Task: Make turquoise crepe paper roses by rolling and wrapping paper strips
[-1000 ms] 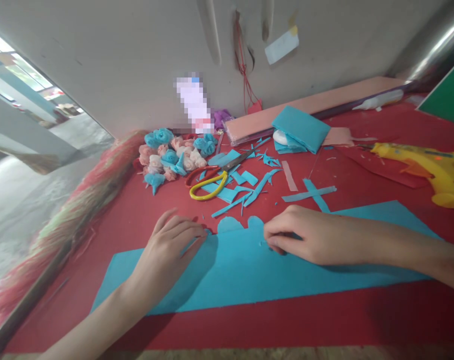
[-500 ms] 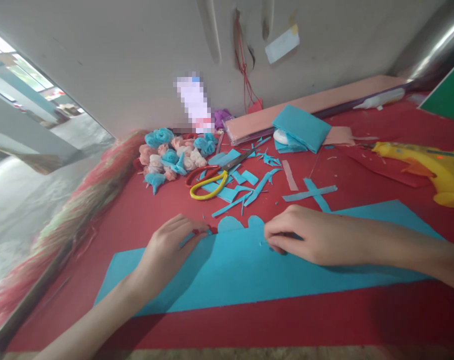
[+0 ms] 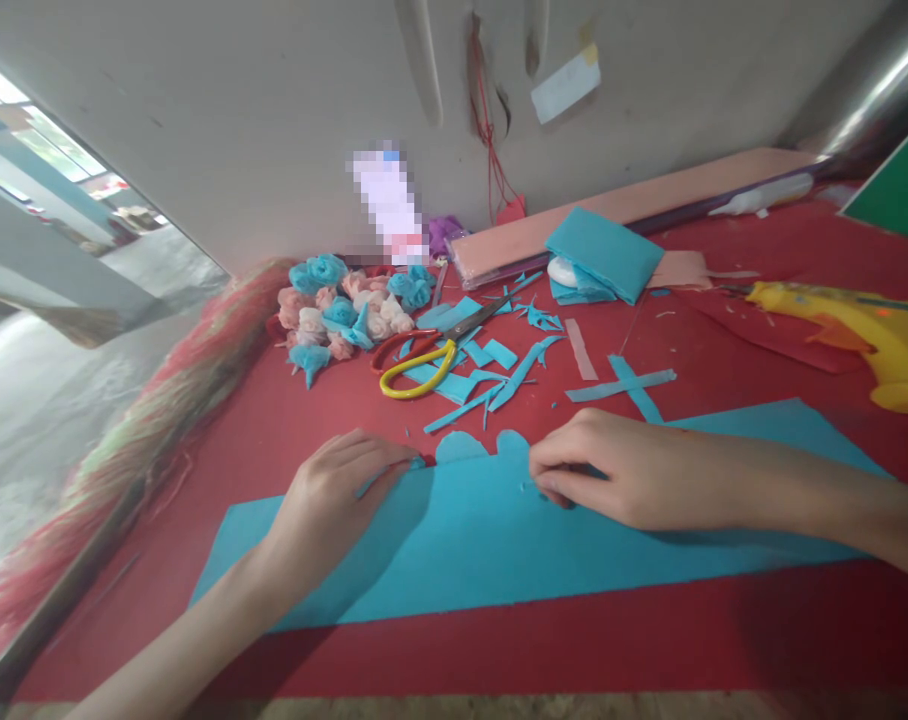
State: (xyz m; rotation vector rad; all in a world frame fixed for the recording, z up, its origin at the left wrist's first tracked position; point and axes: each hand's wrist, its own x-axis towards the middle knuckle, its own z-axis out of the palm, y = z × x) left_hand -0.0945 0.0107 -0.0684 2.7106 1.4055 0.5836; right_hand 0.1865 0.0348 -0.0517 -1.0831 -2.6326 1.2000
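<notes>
A long blue crepe paper sheet (image 3: 469, 560) lies across the red table in front of me. At its far edge, two rounded lobes of a scalloped blue crepe paper strip (image 3: 461, 447) stick up between my hands. My left hand (image 3: 338, 485) pinches the strip's left end, where a small blue bit shows at the fingertips. On the right, my right hand (image 3: 604, 470) is closed with thumb and fingers together at the strip's right side, resting over the sheet. What lies inside its fingers is mostly hidden.
Scissors (image 3: 424, 368) with red and yellow handles lie among blue paper scraps (image 3: 525, 372). Paper roses (image 3: 341, 312) are heaped behind on the left. A yellow glue gun (image 3: 866, 325), a folded blue paper packet (image 3: 604, 250) and a white bottle (image 3: 769, 194) are towards the right.
Hardly anything differs. The fingertips of my left hand have shifted slightly around the blue bit; my right hand stays in place.
</notes>
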